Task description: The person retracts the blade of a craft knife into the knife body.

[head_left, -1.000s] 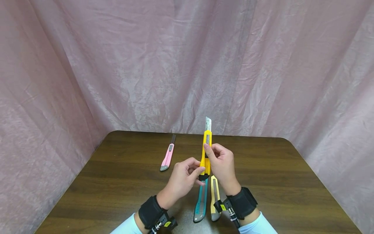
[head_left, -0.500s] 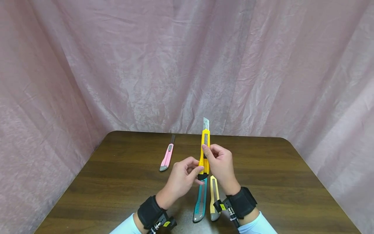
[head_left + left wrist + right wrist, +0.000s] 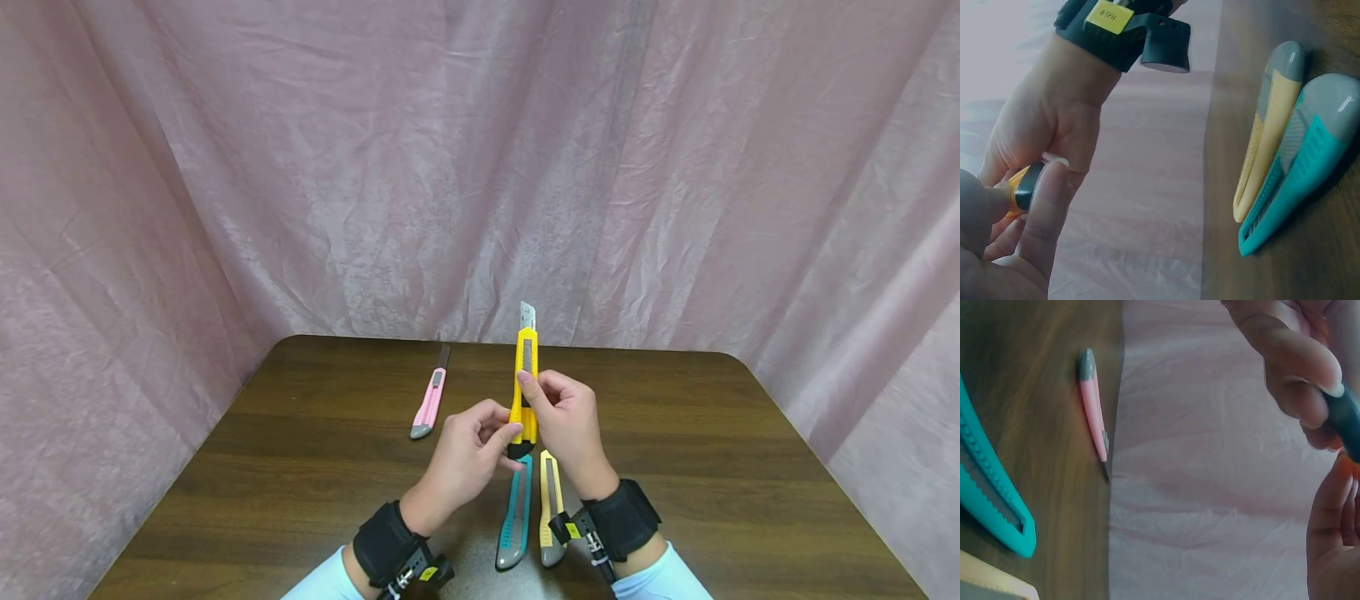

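Both hands hold a bright yellow utility knife upright over the table, its silver blade sticking out at the top. My left hand pinches the knife's lower end between thumb and fingers, by the black end cap. Higher up, my right hand grips the body from the right, thumb laid along its front. Under the hands lie a teal utility knife and a pale yellow utility knife, side by side with grey ends toward me.
A pink utility knife with its blade extended lies at the left on the brown wooden table. Pink curtains hang behind the table's far edge. Both wrists wear black straps with small cameras.
The yellow knife has shifted slightly left, and less of its blade sticks out above the body than before. Both hands keep their hold; the knives on the table stay put.
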Demonstrator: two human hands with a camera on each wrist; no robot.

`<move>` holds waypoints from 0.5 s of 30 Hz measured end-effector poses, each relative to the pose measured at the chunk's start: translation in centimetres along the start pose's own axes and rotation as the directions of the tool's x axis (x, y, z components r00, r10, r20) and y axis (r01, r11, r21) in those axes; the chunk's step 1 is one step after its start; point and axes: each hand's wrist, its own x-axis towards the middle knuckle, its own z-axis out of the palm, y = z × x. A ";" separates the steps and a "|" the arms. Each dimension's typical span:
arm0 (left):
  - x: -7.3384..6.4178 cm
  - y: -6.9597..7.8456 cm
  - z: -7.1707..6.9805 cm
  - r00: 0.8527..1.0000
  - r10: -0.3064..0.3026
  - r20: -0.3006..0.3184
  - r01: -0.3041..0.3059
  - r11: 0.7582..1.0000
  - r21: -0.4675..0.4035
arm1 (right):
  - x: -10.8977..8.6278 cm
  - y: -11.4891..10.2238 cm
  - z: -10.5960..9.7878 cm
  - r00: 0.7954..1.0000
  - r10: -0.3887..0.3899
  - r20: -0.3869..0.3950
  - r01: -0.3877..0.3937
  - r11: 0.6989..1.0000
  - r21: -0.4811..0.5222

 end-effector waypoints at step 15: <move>-0.7 3.3 0.0 1.000 0.011 -0.010 -0.011 1.000 0.027 | -0.1 0.1 0.1 1.000 0.011 -0.002 -0.011 1.000 0.001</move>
